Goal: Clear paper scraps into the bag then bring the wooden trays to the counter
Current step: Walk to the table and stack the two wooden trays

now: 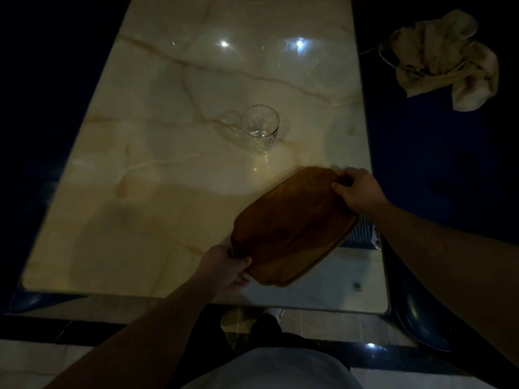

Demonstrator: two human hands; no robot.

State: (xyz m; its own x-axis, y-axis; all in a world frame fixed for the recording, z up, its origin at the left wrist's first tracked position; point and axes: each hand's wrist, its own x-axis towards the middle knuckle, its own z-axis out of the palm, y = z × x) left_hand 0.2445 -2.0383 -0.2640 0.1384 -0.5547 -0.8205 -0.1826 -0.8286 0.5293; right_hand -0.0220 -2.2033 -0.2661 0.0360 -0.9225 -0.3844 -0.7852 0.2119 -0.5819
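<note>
Over the near right part of the glossy cream marble-patterned table, we hold a brown oblong wooden tray with rounded corners, one of us at each end. Our left hand is closed around the tray's near left end, thumb on top and fingers curled beneath. Our right hand pinches the far right end, fingers over the rim. The tray sits at a slant across the table's right edge, and whether it rests on the surface or is slightly raised we cannot tell in this dim light; it may be more than one tray stacked, though that is also unclear. Beyond the tray, near the middle of the table, a clear empty drinking glass stands upright, well apart from our hands. Under the tray's right edge a blue patterned object peeks out. Off to the far right, on a dark blue surface, lies a crumpled beige cloth.
</note>
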